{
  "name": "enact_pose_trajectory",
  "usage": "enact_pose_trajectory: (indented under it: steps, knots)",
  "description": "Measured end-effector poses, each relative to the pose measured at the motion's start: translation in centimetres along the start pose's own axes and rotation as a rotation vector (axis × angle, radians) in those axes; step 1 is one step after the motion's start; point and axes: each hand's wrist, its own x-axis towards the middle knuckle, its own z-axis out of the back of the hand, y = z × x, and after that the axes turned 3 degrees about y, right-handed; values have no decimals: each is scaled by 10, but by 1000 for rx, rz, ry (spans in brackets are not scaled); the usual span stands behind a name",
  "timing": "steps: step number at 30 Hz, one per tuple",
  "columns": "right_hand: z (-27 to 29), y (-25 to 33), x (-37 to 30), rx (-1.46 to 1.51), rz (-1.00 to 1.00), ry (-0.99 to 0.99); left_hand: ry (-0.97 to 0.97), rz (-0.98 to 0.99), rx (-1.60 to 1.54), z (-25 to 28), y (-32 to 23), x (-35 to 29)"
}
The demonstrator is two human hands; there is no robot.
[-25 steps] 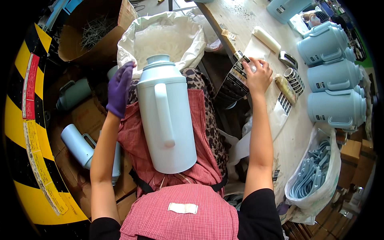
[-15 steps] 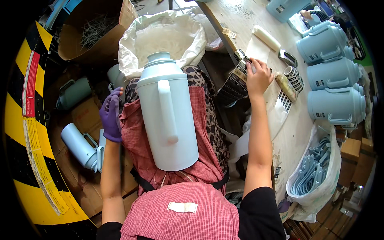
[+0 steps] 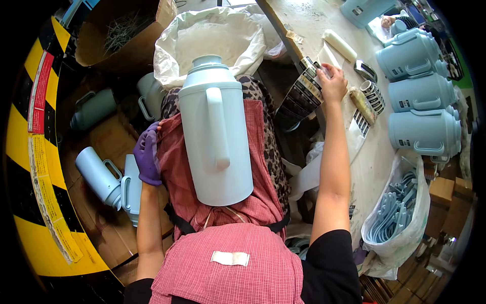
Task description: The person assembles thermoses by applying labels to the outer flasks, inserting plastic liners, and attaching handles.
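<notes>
A pale blue thermos jug (image 3: pixel 217 137) lies across my lap on the red checked apron, handle facing up, neck pointing away. My left hand (image 3: pixel 148 154), in a purple glove with bare fingertips, rests beside the jug against the apron's edge. Its fingers are loosely bent, with nothing visible in them. My bare right hand (image 3: pixel 332 83) is over the table's near edge, fingers pinched at the top of a strip of black labels (image 3: pixel 302 93). The strip hangs down over the edge, and my fingers partly hide its top end.
Several blue jugs (image 3: pixel 422 133) lie on the table's right side, above a bag of blue handles (image 3: pixel 395 210). More jugs (image 3: pixel 98 175) lie on cardboard at left. Beyond my knees stands a white sack (image 3: pixel 169 61). A striped yellow-black barrier (image 3: pixel 66 197) borders the left.
My left hand has moved right and come against the apron's edge. The right hand has shifted slightly right, and the label strip has swung and spread out more. The jug sits slightly farther up the view.
</notes>
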Motion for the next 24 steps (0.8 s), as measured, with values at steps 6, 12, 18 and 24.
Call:
enact_pose_trajectory:
  steps: [6, 12, 18, 24]
  knots:
    - [-4, -1, -8, -29, 101, -94, 3, -5, -48, 7, 1, -9]
    - [43, 17, -69, 218, 440, -225, -30, -23, 179, -2, -14, -41]
    - [142, 89, -184, 660, 325, 402, 417, -591, 765, -27, -50, -77]
    - [135, 125, -224, 893, -105, 1284, 585, -625, 775, -68, -29, -102]
